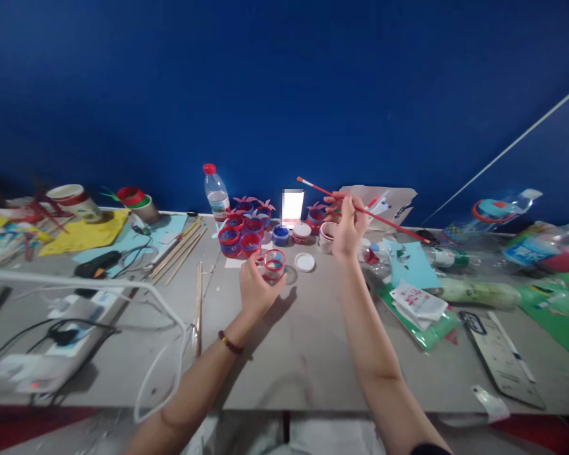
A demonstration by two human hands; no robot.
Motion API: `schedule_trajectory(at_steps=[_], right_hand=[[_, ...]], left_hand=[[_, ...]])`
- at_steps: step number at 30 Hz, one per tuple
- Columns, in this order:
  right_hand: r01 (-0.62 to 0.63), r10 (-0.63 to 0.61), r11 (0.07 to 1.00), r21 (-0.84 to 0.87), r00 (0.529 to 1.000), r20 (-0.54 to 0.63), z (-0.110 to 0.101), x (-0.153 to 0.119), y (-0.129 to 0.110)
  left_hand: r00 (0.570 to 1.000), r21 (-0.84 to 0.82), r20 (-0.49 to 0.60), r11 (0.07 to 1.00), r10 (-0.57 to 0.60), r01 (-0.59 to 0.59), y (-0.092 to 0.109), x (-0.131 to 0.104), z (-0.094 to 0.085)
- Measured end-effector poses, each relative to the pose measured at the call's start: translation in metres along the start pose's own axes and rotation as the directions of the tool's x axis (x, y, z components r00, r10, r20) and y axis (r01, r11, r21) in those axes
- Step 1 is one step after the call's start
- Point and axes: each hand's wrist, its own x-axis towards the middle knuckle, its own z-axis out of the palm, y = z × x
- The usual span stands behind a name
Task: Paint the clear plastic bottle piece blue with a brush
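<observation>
Grey tabletop (pixel 284 354), deep-blue wall (pixel 284 95) at twelve o'clock. I log: left hand (pixel 260 283), fingers around one clear, red-rimmed plastic cup (pixel 274 265); right hand (pixel 349 224), at the cup's two o'clock, gripping one slim red paintbrush (pixel 389 223).

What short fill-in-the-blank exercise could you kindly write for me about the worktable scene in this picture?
1. The right hand holds a paintbrush with a ____ handle.
2. The left hand holds a clear cup near a round ____ lid.
3. The wall behind the table is ____.

Missing words: red; white; blue.
</observation>
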Motion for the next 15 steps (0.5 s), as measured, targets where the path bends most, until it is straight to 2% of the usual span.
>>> schedule_trajectory(at_steps=[2,5,12,15], right_hand=[[-0.057,0.061,0.993,0.1,0.998,-0.035,0.002,0.001,-0.001],[-0.091,0.094,0.986,0.137,0.995,-0.016,0.003,0.0,0.0],[-0.085,0.082,0.996,0.014,0.988,0.134,0.004,-0.007,0.009],[-0.073,0.074,0.997,-0.014,0.983,0.166,0.008,-0.009,0.01]], left_hand=[[0.999,0.01,0.038,1.0,-0.027,0.027,-0.002,-0.001,0.002],[0.995,-0.006,0.067,0.997,-0.077,0.078,-0.005,-0.002,0.004],[0.968,-0.101,0.149,0.97,-0.203,0.219,-0.014,0.0,0.01],[0.951,-0.257,0.181,0.922,-0.249,0.291,-0.023,0.0,0.017]])
